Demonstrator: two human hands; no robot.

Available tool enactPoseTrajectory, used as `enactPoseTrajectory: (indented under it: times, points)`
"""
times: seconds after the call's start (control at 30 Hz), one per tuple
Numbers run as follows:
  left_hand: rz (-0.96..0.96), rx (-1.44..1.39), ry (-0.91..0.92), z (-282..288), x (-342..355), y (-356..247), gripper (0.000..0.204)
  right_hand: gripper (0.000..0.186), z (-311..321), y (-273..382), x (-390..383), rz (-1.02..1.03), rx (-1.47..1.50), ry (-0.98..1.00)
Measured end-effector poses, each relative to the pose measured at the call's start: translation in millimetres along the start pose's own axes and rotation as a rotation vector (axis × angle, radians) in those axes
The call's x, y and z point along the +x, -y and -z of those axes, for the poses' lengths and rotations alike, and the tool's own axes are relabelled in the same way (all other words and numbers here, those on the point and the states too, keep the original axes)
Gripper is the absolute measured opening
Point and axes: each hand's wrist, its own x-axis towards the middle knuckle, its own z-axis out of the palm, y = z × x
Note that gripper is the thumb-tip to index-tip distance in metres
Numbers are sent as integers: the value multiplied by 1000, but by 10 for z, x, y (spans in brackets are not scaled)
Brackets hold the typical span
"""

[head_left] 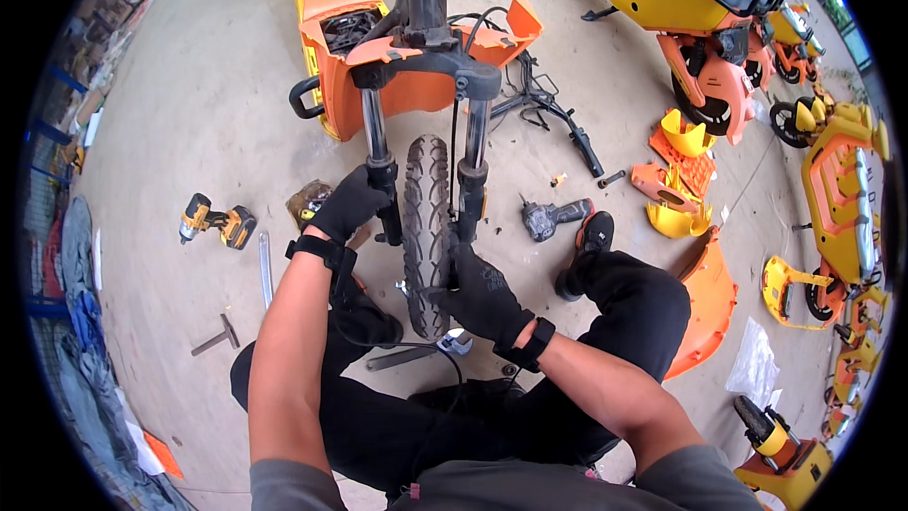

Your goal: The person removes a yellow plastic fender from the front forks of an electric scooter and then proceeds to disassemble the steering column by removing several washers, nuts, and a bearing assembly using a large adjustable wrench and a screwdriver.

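My black-gloved left hand point(345, 203) grips the lower part of the left fork leg point(376, 128) of an orange and yellow scooter point(340, 95). My gloved right hand point(482, 298) is closed at the lower right side of the front wheel point(426, 189), its fingers against the tyre near the bottom of the right fork leg point(478, 132); their exact hold is partly hidden. A black cable hangs past the wheel. An adjustable wrench point(454, 342) lies beneath the wheel. A yellow and black drill point(199, 220) and a grey drill point(539, 222) lie either side.
A T-handle tool point(215, 339) and metal bar point(266, 265) lie left. A black frame part point(558, 118), yellow and orange panels point(678, 208), a large orange panel point(695, 312) and a plastic bag point(752, 364) lie right. Other scooters point(842, 199) line the right side.
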Motion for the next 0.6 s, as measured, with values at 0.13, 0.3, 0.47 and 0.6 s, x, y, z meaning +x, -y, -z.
enactPoseTrajectory:
  times: [0.13,0.3,0.47,0.6]
  points:
    - [42,-100,50,72,1,-55,35,63,-67,-60,-3,58,19,-99]
    - [156,-134,-36,-24,-140,-527,30,85,-20,-63,-4,15,28,-13]
    - [-101,109,-213,-120,-166,-565,37,83,12,-6,43,-6,37,50]
    - [-164,325,-197,-224,-329,-634,41,85,51,-88,55,46,50,13]
